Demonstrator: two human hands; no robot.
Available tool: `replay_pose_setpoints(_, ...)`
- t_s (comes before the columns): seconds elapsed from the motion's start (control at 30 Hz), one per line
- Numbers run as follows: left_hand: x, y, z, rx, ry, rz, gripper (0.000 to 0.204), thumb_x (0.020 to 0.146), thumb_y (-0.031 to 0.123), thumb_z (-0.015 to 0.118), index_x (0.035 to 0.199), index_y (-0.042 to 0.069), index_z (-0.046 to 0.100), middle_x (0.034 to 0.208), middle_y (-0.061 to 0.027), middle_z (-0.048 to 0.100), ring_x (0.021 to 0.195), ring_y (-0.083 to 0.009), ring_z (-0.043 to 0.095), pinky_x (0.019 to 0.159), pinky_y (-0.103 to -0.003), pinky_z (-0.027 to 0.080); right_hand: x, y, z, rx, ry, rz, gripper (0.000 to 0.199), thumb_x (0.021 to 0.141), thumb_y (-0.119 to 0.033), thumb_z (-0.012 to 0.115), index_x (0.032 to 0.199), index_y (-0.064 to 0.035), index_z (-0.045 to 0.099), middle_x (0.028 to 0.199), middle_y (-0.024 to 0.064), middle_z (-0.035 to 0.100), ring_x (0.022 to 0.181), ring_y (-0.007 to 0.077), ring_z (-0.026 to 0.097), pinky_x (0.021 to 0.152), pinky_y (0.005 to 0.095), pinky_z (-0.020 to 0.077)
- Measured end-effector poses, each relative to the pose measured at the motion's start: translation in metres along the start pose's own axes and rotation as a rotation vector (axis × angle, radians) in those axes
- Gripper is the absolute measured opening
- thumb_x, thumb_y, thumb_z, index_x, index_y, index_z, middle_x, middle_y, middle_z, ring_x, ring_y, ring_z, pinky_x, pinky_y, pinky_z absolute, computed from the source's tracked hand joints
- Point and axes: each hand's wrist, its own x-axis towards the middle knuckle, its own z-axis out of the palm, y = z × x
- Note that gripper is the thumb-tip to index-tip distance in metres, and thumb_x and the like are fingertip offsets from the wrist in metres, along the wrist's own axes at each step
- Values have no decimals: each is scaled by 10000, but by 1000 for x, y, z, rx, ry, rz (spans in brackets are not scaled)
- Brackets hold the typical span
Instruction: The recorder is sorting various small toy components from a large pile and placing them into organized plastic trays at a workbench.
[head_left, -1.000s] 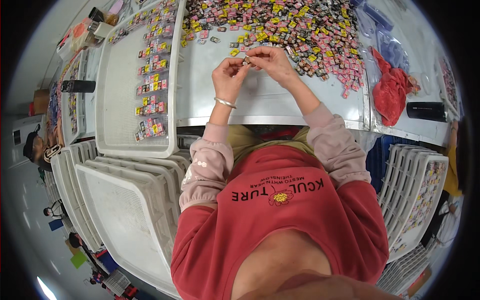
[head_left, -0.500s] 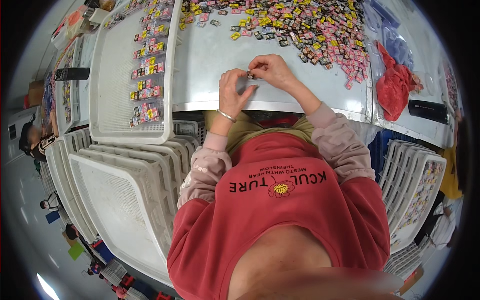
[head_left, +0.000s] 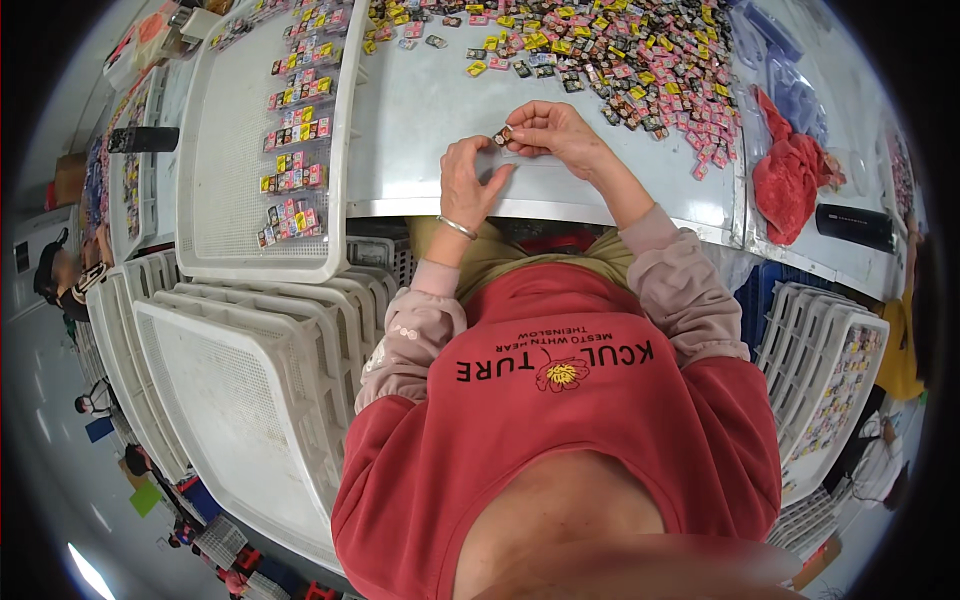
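Observation:
Over the near part of the metal table (head_left: 420, 150), my right hand (head_left: 560, 135) pinches a small dark rectangular piece (head_left: 503, 136) with a printed face. My left hand (head_left: 468, 180) is just left of it, fingers curled and thumb held across, around a clear plastic case (head_left: 530, 158) that hardly stands out from the table. The case's exact shape is hard to make out. Beyond my hands lies a wide heap of small pink, black and yellow pieces (head_left: 640, 75).
A white tray (head_left: 225, 215) at left holds clear cases filled with small pieces (head_left: 290, 222). More white trays (head_left: 230, 400) stand stacked below it, others (head_left: 835, 400) at right. A red cloth (head_left: 785, 190) and a black box (head_left: 855, 226) lie on the right. Another person (head_left: 75, 275) is at far left.
My right hand has drawn slightly up and the dark piece has tilted, showing more of its face. My left hand has stayed nearly in place.

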Motion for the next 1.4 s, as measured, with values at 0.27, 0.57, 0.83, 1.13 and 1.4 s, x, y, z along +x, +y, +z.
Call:
replay_pose_setpoints(0.27, 0, 0, 0, -3, -8, 4, 442, 677, 186, 779, 1025, 47, 544, 944, -100, 600, 889, -285, 563, 794, -367, 441, 12, 1, -8, -230, 12, -39, 159, 826, -64, 654, 972, -5, 626, 809, 35, 655, 680, 85, 623, 591, 195, 493)
replay_pose_setpoints(0.57, -1, 1, 0, -29, -25, -17, 552, 680, 191, 770, 1143, 56, 503, 971, -90, 601, 923, -267, 547, 821, -376, 402, 20, -5, -8, -421, -49, -105, 164, 819, -19, 603, 972, 38, 624, 777, 50, 651, 648, 83, 614, 560, 205, 479)
replay_pose_setpoints(0.83, -1, 2, 1, -10, -15, -42, 556, 679, 174, 764, 1153, 56, 501, 973, -90, 603, 924, -267, 548, 818, -376, 402, 3, 12, 9, -1175, 117, -864, 172, 738, -8, 604, 904, -28, 644, 806, 60, 629, 709, 259, 615, 623, 343, 502)
replay_pose_setpoints(1.13, -1, 2, -1, 28, -25, -10, 483, 671, 155, 768, 1087, 40, 551, 973, -98, 615, 911, -276, 565, 821, -370, 440, -5, 6, -7, -926, 78, -703, 247, 739, 61, 540, 950, -19, 640, 937, 97, 624, 757, 276, 611, 650, 316, 492)
replay_pose_setpoints(1.4, 0, 1, 2, 19, -21, -27, 518, 665, 151, 770, 1115, 42, 537, 980, -99, 618, 916, -278, 563, 820, -372, 440, -1, 12, 10, -1224, 48, -659, 135, 763, -58, 641, 894, -60, 674, 870, 77, 556, 873, 283, 564, 768, 375, 467)
